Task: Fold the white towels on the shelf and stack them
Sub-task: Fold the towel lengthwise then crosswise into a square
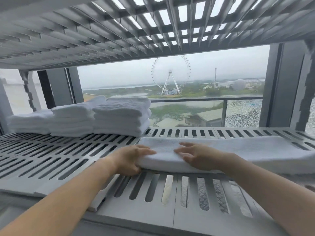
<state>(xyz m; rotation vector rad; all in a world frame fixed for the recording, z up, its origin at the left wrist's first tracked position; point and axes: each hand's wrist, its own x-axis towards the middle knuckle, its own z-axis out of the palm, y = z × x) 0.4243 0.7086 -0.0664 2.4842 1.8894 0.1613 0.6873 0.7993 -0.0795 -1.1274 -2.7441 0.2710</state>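
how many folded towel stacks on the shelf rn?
3, side by side at back left of the shelf: left stack, middle stack, right stack. A towel edge behind the middle may be a fourth.

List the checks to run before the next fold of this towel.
1. Left hand grips the towel at its left end: ok.
2. Right hand rests flat on the towel: ok.
3. Towel lies as a smooth strip on the shelf: ok.
4. Towel's right end squared up: cannot tell, it runs out of frame.
5. Stacks at the back left stand tidy, apart from the towel: ok.
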